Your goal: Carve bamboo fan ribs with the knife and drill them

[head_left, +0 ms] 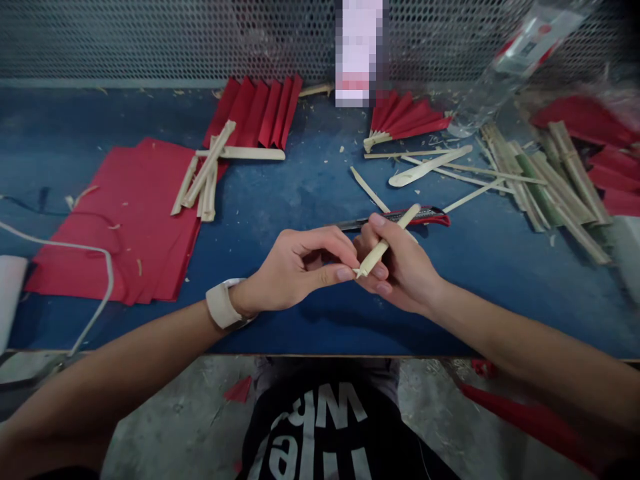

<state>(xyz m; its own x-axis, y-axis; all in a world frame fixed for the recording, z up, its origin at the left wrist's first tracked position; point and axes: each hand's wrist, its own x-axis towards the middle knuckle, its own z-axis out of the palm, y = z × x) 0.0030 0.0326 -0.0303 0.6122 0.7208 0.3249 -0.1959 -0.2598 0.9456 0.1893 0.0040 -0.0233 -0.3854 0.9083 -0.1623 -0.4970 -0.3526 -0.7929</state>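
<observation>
My right hand [397, 267] is closed around a pale bamboo strip [387, 242], which slants up to the right between thumb and fingers. At the strip's lower end, the thumb and forefinger of my left hand [310, 265] pinch a small splintered tip. A red utility knife [431, 215] lies on the table just behind my hands, its blade pointing left and partly hidden by my fingers. Close by are a thin bamboo sliver [369, 189] and a wider flat bamboo piece [430, 167].
Red paper sheets [115, 227] are stacked at left, with bamboo pieces [209, 170] on their corner. Folded red paper [255, 110] and a red paper fan [407, 115] lie at the back. A plastic bottle [515, 67] and bamboo strips [545, 180] are at right. A white cable [107, 267] crosses the left.
</observation>
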